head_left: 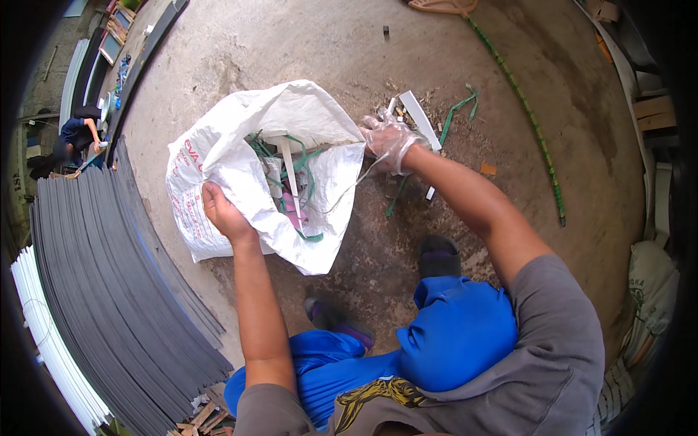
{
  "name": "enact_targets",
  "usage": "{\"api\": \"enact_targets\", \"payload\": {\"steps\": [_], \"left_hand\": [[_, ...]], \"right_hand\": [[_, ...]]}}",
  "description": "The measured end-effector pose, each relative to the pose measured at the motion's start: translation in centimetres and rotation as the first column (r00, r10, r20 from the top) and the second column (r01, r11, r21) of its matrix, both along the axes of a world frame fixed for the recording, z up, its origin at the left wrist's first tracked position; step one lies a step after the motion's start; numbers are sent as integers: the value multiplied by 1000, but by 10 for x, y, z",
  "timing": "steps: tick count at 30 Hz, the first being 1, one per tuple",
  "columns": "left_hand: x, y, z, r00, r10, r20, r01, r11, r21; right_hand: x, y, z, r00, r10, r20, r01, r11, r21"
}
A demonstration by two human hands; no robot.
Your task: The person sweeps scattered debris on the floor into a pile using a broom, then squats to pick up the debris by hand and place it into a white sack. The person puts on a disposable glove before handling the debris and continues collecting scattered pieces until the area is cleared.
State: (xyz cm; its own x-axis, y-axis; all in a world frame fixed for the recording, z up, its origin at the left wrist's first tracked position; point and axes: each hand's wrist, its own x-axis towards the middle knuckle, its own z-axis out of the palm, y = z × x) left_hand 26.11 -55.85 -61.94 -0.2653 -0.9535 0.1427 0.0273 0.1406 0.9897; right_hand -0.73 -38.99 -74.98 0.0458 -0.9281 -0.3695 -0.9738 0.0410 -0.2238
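Observation:
A white woven sack (240, 123) with red print lies on the floor, its mouth gaping toward me. Inside it are green straps, a long white strip (291, 174) and pink scraps. My left hand (225, 212), bare, is closed on the sack's near-left rim. At the right side of the mouth is my right hand (389, 142) in a clear plastic glove. Its fingers look curled beside the rim and a small heap of scraps; what they hold is hidden. A white flat strip (419, 120) and a green strap (452, 112) lie just beyond that hand.
Dark grey stacked strips (123, 276) and white ones (54, 349) fill the left. A green striped pole (520, 91) with a tan head lies at right. An orange scrap (488, 168) is on the stained concrete. Another person (78, 138) is far left; sacks (651, 283) stand far right.

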Motion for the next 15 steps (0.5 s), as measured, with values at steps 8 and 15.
{"api": "enact_targets", "payload": {"steps": [8,15], "left_hand": [[-9,20,-47,993,-110,33,109,994,24],[-46,59,-62,976,-172,135,178,984,-27]], "right_hand": [[-52,72,5,880,-473,39,455,816,-357],[-48,74,-24,470,-882,9,879,467,-96]]}}
